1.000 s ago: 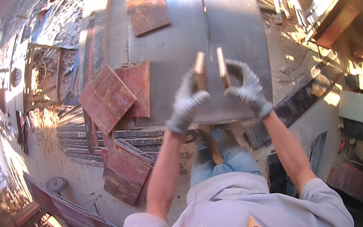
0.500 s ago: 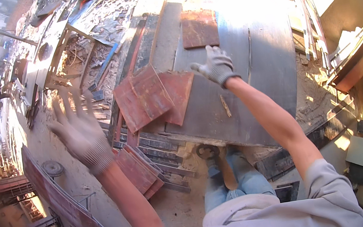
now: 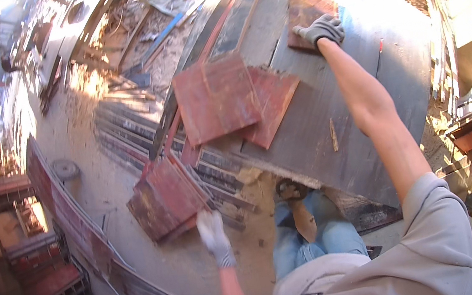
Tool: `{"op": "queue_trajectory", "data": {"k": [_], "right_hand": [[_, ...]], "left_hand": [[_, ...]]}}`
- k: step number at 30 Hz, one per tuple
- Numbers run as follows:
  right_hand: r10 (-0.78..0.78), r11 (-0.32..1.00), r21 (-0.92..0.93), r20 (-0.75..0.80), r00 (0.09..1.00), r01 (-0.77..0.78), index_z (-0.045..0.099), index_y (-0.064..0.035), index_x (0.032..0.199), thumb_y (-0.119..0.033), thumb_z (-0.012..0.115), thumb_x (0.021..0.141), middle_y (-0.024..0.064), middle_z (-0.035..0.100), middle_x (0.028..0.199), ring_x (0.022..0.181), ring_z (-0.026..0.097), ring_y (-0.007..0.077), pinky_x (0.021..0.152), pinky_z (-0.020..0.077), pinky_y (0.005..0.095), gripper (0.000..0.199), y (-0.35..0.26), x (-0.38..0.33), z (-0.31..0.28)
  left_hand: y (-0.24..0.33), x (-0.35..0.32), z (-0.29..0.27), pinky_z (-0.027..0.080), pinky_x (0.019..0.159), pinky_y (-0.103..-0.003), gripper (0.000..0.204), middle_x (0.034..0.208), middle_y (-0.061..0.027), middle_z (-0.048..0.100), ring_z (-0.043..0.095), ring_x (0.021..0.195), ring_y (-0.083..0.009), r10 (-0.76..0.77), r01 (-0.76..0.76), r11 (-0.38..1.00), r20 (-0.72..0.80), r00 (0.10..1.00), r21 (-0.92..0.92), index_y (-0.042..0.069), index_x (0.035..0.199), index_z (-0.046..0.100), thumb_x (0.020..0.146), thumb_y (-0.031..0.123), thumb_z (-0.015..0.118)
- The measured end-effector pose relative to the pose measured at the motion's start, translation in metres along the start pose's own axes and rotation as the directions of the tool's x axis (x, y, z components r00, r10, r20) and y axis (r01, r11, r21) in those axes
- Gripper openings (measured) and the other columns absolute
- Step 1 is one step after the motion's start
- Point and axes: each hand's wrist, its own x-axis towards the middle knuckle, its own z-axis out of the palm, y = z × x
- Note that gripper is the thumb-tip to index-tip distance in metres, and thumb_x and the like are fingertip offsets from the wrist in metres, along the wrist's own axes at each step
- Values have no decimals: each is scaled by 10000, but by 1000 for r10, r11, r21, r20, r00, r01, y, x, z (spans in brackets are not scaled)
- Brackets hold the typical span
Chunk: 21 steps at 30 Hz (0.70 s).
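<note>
My right hand [image 3: 326,29], in a grey knit glove, lies over a small reddish-brown board [image 3: 302,4] on the far part of the dark tabletop [image 3: 347,96]; its thumb points left, apart from the fingers. Lower left, my left hand [image 3: 213,232] in a whitish glove meets the near right corner of a stack of reddish boards [image 3: 166,201]. Motion blur smears its fingers, so its grip is unclear. Between the hands, a square reddish panel [image 3: 217,97] partly covers a second red panel [image 3: 275,102] on the table's left side.
A thin wood sliver [image 3: 333,134] lies on the tabletop. Dark slats [image 3: 128,128] spread over the ground left of it. Beyond stand a long curved reddish panel [image 3: 66,203] and a small wheel [image 3: 65,169]. Long strips [image 3: 442,54] line the right side.
My right hand has moved forward onto the small board. My left hand has dropped from the air at left to the lower board stack. The whole view has shifted.
</note>
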Motion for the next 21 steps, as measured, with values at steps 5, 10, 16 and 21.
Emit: {"op": "queue_trajectory", "data": {"k": [5,10,16,21], "right_hand": [[191,918,362,-41,981,-164,283,24,1601,-553,787,792,270,448,1546,1443,459,416,1178,408,504,1113,22,38,14],[13,444,885,147,989,-137,541,40,1359,-239,860,803,225,556,1305,1132,602,303,950,501,423,699,0,46,29],[-444,345,910,373,814,-229,707,2,1033,-293,802,901,42,689,878,772,650,196,705,521,340,337,48,-60,13],[-169,852,521,185,968,49,745,9,1084,-389,745,940,120,755,969,854,706,271,790,543,398,424,87,-131,34]], "left_hand": [[34,176,79,326,1246,-460,985,1587,-294,434,419,1485,-400,542,-491,637,108,833,595,-87,1551,387,861,447,844],[78,238,151,414,1174,-480,1048,1507,-337,507,507,1407,-430,235,-216,724,60,970,655,-118,1487,439,791,538,867],[64,281,140,483,1093,-467,924,1398,-330,610,611,1303,-407,67,-159,906,239,969,393,-113,1382,565,753,476,899],[52,288,130,582,905,-384,978,1206,-257,728,733,1024,-327,246,-296,594,182,952,748,-133,1373,581,692,465,950]]}}
